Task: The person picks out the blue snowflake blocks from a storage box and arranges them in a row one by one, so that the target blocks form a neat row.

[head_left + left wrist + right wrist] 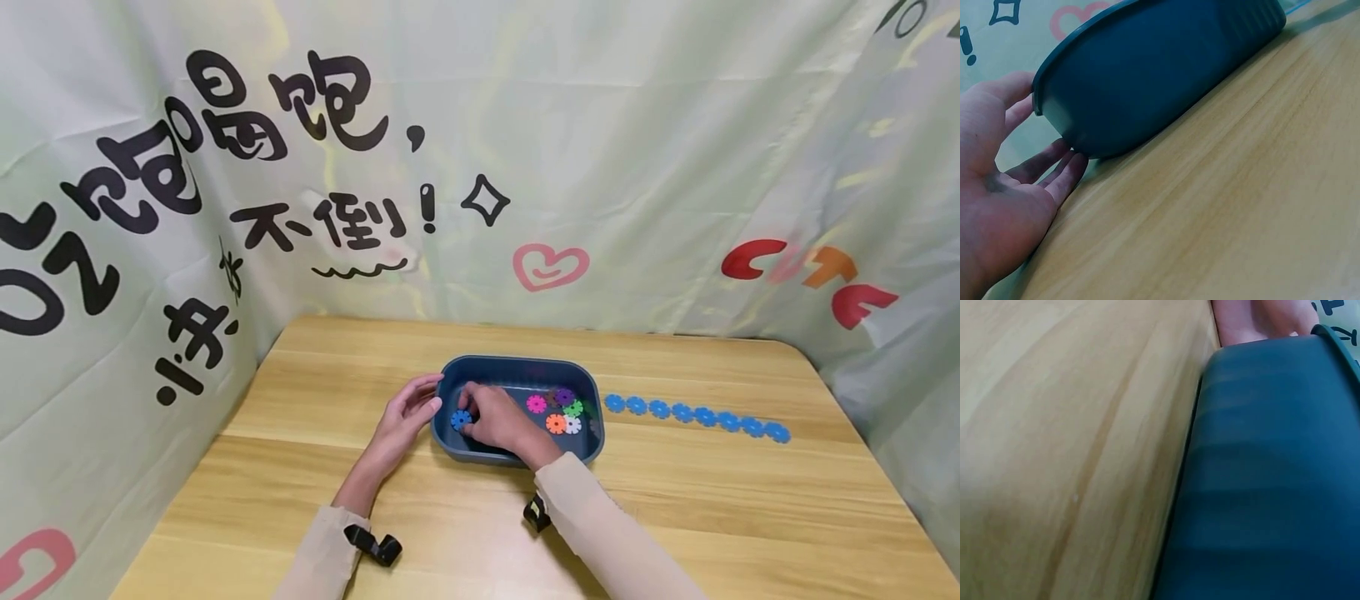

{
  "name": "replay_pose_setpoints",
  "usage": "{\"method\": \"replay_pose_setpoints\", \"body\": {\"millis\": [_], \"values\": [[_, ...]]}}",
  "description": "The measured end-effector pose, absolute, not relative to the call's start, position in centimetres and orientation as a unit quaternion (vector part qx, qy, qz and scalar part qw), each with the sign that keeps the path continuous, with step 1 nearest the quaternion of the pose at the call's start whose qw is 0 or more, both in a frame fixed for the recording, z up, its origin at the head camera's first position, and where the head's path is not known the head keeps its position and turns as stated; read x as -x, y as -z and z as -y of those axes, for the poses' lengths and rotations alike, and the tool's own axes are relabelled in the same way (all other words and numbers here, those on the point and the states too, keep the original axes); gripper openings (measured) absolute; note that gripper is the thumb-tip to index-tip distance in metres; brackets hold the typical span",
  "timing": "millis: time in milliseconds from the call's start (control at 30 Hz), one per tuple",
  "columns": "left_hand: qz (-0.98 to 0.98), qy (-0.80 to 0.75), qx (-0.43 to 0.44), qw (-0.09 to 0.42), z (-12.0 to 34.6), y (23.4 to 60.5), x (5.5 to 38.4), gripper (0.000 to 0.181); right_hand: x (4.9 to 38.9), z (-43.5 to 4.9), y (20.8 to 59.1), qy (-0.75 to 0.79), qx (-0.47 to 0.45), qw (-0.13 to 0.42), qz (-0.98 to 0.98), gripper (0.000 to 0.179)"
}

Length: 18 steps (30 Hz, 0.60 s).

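Note:
A dark blue plastic bin (517,457) stands on the wooden table. At its left end my left hand (401,417) rests with relaxed fingers against the outside wall; the left wrist view shows fingertips (1075,169) touching low on that wall. My right hand (497,417) reaches down into the bin, thumb and fingers curled at the edges of a blue notched snowflake disc (460,420). Right of that hand lie loose discs: pink (536,404), purple (563,397), orange (556,424), green (573,408) and white (573,425). The right wrist view has only the bin's ribbed side (1266,475), hiding the right fingers.
A row of several blue snowflake discs (705,416), edge to edge, runs rightward over the table (690,508) from beside the bin. Behind the table hangs a printed cloth (622,167). Black camera mounts (372,545) are strapped at both wrists.

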<state>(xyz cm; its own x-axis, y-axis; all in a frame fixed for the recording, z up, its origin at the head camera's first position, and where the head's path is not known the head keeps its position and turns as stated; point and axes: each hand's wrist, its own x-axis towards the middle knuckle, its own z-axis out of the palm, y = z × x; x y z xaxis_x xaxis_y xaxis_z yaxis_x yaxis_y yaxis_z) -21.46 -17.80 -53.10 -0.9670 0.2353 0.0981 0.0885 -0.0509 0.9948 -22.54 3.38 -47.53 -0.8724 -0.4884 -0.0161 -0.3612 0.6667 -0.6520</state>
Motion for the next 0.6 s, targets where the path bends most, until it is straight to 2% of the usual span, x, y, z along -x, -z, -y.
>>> {"method": "replay_pose_setpoints", "body": {"millis": [267,500,600], "values": [[-0.683,-0.719,-0.118,0.055,17.8,53.3,21.2,0.043,21.9,-4.1,47.3,0.385,0.236,0.086,-0.888,0.009],[-0.687,-0.715,-0.117,0.050,17.8,53.0,21.2,0.043,21.4,-5.0,46.8,0.459,0.215,0.086,-0.858,0.014],[-0.688,-0.716,-0.111,0.049,17.7,53.0,21.2,0.043,21.1,-5.5,46.6,0.482,0.210,0.065,-0.848,0.016]]}}
